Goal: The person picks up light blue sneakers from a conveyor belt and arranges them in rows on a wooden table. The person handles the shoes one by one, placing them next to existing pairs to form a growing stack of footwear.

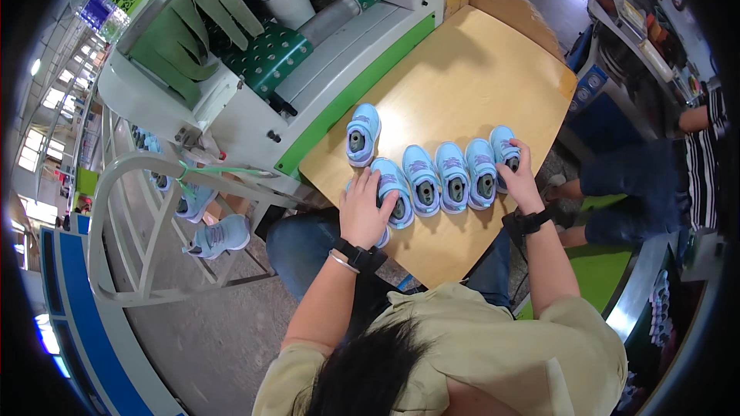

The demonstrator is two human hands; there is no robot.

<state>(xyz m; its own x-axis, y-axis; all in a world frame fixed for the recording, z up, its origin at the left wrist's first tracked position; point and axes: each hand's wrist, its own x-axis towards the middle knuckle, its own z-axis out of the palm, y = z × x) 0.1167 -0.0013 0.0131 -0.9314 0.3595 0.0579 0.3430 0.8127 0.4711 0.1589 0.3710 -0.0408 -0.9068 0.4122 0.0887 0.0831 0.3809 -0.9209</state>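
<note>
Several light-blue child's shoes with dark inserts stand side by side on a tan tabletop [478,54], toes pointing away from me. My left hand [361,216] is curled over the leftmost shoe [383,239] in the row and mostly hides it; its thumb reaches to the neighbouring shoe [391,176]. At the other end, my right hand [523,183] grips the rightmost shoe [501,140], thumb and fingers around its opening. Between them are a middle shoe [418,166] and others alike. One separate shoe [363,125] stands beyond the row's left end.
A white and green machine with a dotted green conveyor belt [277,58] borders the table's left. A white metal rack [142,254] at left carries more blue shoes [223,237]. Another person's legs [628,173] are at right, beside a cluttered workbench [640,31].
</note>
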